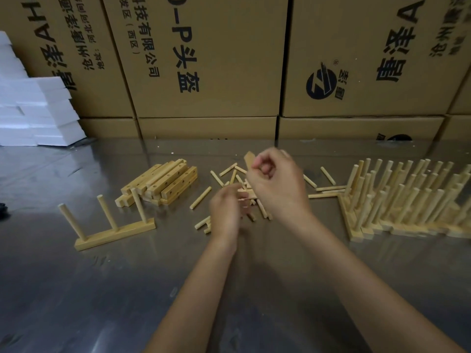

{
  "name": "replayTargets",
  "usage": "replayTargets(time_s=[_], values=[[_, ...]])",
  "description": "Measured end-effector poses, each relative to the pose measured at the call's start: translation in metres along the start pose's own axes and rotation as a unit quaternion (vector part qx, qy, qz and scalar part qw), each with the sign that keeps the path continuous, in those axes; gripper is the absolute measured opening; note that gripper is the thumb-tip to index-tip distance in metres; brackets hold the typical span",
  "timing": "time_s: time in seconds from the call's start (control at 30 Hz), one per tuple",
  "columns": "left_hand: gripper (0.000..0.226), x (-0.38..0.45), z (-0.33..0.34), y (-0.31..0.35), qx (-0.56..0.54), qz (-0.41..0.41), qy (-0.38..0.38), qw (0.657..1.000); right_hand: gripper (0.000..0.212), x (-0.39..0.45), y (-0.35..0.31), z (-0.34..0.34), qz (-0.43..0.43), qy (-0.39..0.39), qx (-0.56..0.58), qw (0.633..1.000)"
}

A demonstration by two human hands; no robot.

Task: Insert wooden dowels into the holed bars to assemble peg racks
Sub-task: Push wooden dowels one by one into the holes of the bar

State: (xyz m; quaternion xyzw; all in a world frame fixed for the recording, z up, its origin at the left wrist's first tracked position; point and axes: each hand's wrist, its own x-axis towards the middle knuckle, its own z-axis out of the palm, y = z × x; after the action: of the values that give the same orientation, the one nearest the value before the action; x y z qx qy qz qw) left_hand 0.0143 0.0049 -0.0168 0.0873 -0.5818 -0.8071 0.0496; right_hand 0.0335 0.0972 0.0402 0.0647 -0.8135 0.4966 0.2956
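My right hand (pixel 276 184) grips a holed wooden bar (pixel 249 159), whose end sticks out above my curled fingers. My left hand (pixel 226 210) is blurred and reaches into the scattered pile of loose dowels (pixel 226 171); its fingers are curled, and what they hold is hidden. A stack of bare holed bars (pixel 163 184) lies to the left of the pile. One finished rack (pixel 114 233) with three dowels stands at the near left. Several finished racks (pixel 407 200) stand packed together at the right.
The work surface is a shiny metal table (pixel 127 289). Large cardboard boxes (pixel 204 72) form a wall along the far edge. White foam blocks (pixel 35 110) are stacked at the far left. A dark object (pixel 3 210) sits at the left edge.
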Motion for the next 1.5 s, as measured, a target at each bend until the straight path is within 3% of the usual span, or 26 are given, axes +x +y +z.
replayTargets(time_s=[0.07, 0.17, 0.3, 0.4, 0.5, 0.63, 0.73, 0.83, 0.93, 1.1, 1.2, 1.37, 1.5], values=[[0.035, -0.003, -0.006, 0.014, -0.085, -0.046, -0.026, 0.995, 0.014, -0.021, 0.008, -0.013, -0.064, -0.067, -0.040, 0.995], [0.029, -0.005, -0.010, 0.013, 0.004, -0.048, -0.045, 0.998, 0.010, -0.049, 0.022, -0.017, -0.131, -0.175, -0.095, 0.971], [0.019, -0.011, -0.006, 0.009, 0.042, -0.063, -0.007, 0.997, 0.006, -0.055, 0.034, -0.017, -0.141, -0.159, -0.049, 0.976], [0.025, -0.010, -0.005, 0.010, 0.005, -0.090, -0.030, 0.996, 0.006, -0.054, 0.037, -0.014, -0.175, -0.170, -0.064, 0.968], [0.020, -0.007, -0.005, 0.008, 0.036, -0.059, -0.031, 0.997, 0.006, -0.053, 0.038, -0.007, -0.220, -0.186, -0.091, 0.953], [0.027, 0.000, -0.009, 0.009, 0.040, -0.073, 0.032, 0.996, 0.003, -0.031, 0.044, 0.001, -0.161, -0.098, -0.006, 0.982], [0.035, 0.003, -0.012, 0.014, -0.035, -0.120, 0.015, 0.992, 0.019, 0.005, 0.063, 0.010, -0.086, -0.033, -0.138, 0.986], [0.034, 0.004, -0.012, 0.014, -0.026, -0.127, 0.011, 0.992, 0.041, 0.034, 0.084, 0.020, -0.016, -0.112, -0.282, 0.953], [0.033, 0.003, -0.010, 0.015, -0.005, -0.137, -0.001, 0.991, 0.034, 0.044, 0.093, 0.037, 0.015, -0.196, -0.311, 0.930], [0.029, 0.001, -0.008, 0.016, 0.015, -0.148, -0.002, 0.989, 0.021, 0.050, 0.095, 0.048, 0.038, -0.135, -0.280, 0.950], [0.028, 0.002, -0.009, 0.015, 0.011, -0.139, -0.012, 0.990, 0.023, 0.049, 0.083, 0.042, 0.044, -0.112, -0.197, 0.973], [0.028, 0.002, -0.011, 0.015, 0.005, -0.125, -0.065, 0.990, 0.014, 0.028, 0.051, 0.009, -0.070, -0.038, -0.139, 0.987], [0.028, -0.002, -0.009, 0.015, 0.014, -0.134, -0.109, 0.985, 0.013, 0.000, 0.049, -0.016, -0.084, -0.014, -0.140, 0.986]])
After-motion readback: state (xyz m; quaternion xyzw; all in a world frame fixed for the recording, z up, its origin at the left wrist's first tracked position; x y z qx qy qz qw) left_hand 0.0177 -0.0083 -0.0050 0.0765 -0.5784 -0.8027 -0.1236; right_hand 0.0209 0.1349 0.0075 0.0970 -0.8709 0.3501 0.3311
